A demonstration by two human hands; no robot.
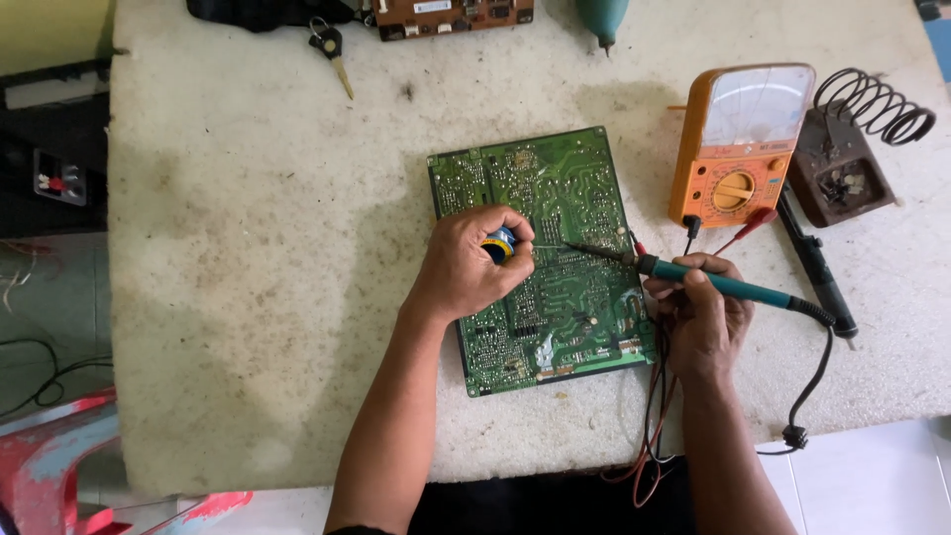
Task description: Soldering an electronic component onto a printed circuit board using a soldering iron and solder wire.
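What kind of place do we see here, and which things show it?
Probably a small electronics repair bench. A green circuit board lies on the worn table, the right hand holds a soldering iron to it, and an orange meter stands beside a coiled iron stand.

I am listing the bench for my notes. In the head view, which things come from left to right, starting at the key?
Key → left hand holding a solder spool → right hand holding a soldering iron → coiled iron stand.

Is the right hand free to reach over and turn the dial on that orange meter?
Probably not as it is: the right hand is gripping the soldering iron. The path to the orange meter looks open, but the hand is occupied.
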